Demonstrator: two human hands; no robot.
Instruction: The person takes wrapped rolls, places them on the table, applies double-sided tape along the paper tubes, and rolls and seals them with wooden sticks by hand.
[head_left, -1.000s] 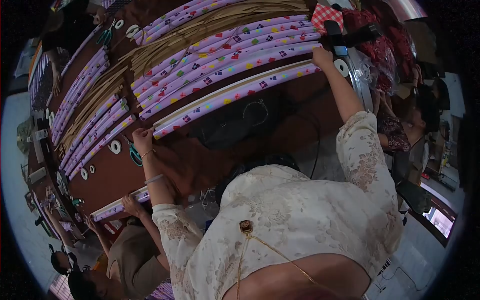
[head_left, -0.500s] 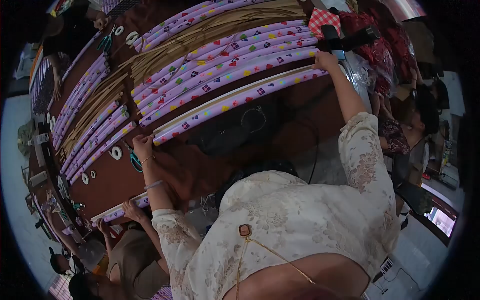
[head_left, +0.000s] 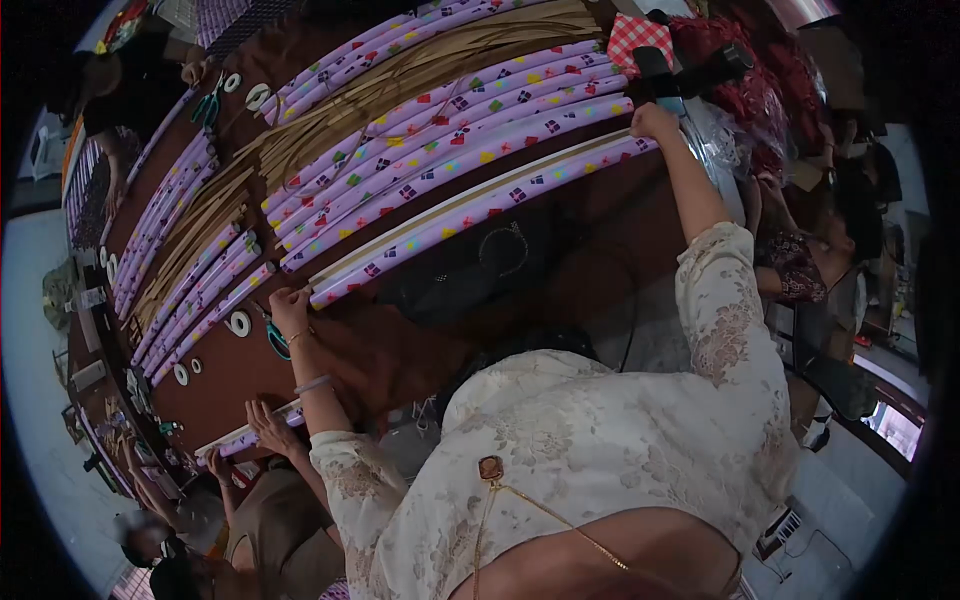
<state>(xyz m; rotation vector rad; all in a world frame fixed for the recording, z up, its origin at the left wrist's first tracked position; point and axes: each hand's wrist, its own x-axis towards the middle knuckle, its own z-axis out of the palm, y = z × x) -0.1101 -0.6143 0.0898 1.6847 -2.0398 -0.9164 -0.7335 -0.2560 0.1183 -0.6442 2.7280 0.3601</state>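
Observation:
A long roll of lilac wrapping paper (head_left: 480,219), printed with small colourful gift shapes, lies across the table in front of me. A white and tan strip runs along its upper side. At the roll's left end, my left hand (head_left: 291,311) is closed with fingers pinched together. My right hand (head_left: 655,122) is closed at the far right end. Both hands are apart along the roll's full length. Just above it lie several more lilac rolls (head_left: 450,150). Scissors with teal handles (head_left: 278,340) rest beside my left wrist.
Thin brown strips (head_left: 400,75) lie among the rolls. White tape rolls (head_left: 239,323) sit at left, near a second stack of rolls (head_left: 200,290). A black tape dispenser (head_left: 710,72) stands at upper right. A co-worker's hand (head_left: 270,428) is at another roll, lower left.
My two hands stay at the ends of the wrapping paper roll. The view has shifted slightly. At lower left, the co-worker's fingers have spread over their roll.

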